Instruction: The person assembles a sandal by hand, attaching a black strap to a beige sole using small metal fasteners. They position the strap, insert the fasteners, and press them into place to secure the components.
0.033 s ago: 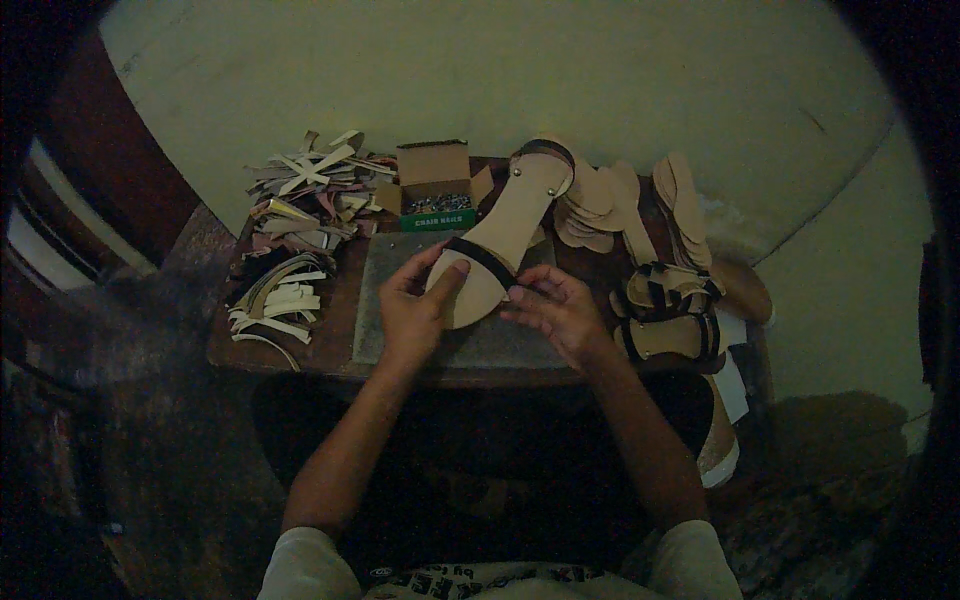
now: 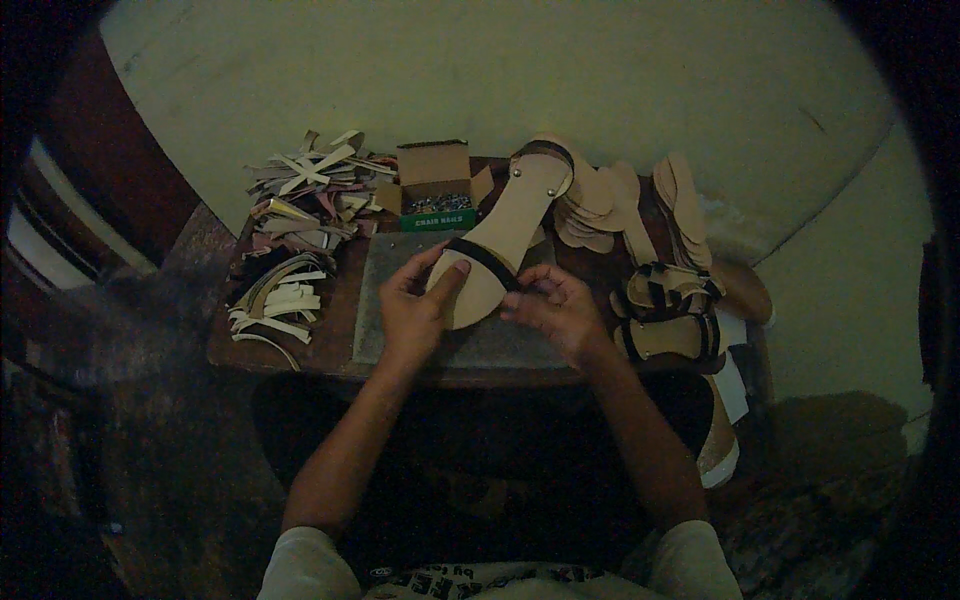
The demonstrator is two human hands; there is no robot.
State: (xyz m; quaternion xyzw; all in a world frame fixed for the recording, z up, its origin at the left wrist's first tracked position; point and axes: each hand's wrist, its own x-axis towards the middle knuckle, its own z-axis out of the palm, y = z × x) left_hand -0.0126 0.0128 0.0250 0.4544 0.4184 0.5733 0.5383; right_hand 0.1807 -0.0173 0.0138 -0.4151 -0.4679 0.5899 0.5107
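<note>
A flat tan sandal (image 2: pixel 515 215) is held over the work board, its toe end towards me. One dark strap (image 2: pixel 478 258) crosses the front; a second dark strap (image 2: pixel 548 150) loops over the far heel end, with round metal studs beside it. My left hand (image 2: pixel 418 300) grips the left edge of the front part, thumb on top and fingers partly hidden underneath. On the opposite edge, my right hand (image 2: pixel 553 308) pinches the right end of the front strap where it meets the sole. Its fingertips are dim and slightly blurred.
Leather strips (image 2: pixel 300 190) lie heaped at the left. An opened box of nails (image 2: pixel 438 205) stands at the back, beyond a grey board (image 2: pixel 385 330). Tan sole pieces (image 2: pixel 680 205) are stacked back right, near strapped sandals (image 2: pixel 668 335). A wall (image 2: pixel 560 70) rises behind the table.
The fingers of my right hand have shifted slightly at the strap's end. The sandal and my left hand stay almost where they were.
</note>
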